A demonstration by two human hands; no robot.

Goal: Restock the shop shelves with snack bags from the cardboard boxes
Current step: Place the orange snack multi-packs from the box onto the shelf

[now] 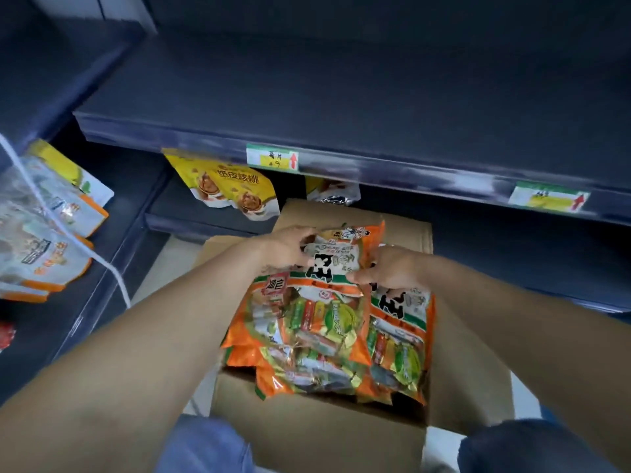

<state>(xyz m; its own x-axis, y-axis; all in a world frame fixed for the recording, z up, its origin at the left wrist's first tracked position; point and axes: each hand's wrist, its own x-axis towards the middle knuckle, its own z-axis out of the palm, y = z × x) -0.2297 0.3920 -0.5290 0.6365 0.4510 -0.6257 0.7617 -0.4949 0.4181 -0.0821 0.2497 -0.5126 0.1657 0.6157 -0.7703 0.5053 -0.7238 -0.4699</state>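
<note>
Hands met over the open cardboard box, both closed on the top edge of one orange snack bag. The left hand pinched its upper left corner, fingers curled over the crinkled plastic; the right hand gripped the right side, thumb lying across the front of the pack. The bag stood lifted above the rest, tilted slightly, its glossy film printed with orange, green and white panels and dark characters.

Beneath it, more bags of the same kind were packed upright in the box, their clear windows showing small wrapped sweets in green, yellow and red foil. The box was plain brown corrugated board with its flaps folded outward, set on a pale floor between the person's knees.

Dark, matte shelves ran above, bare on top, with paper price tags on the front lip. Yellow nut pouches hung below, and clear-and-orange packs lay on the left shelf.
</note>
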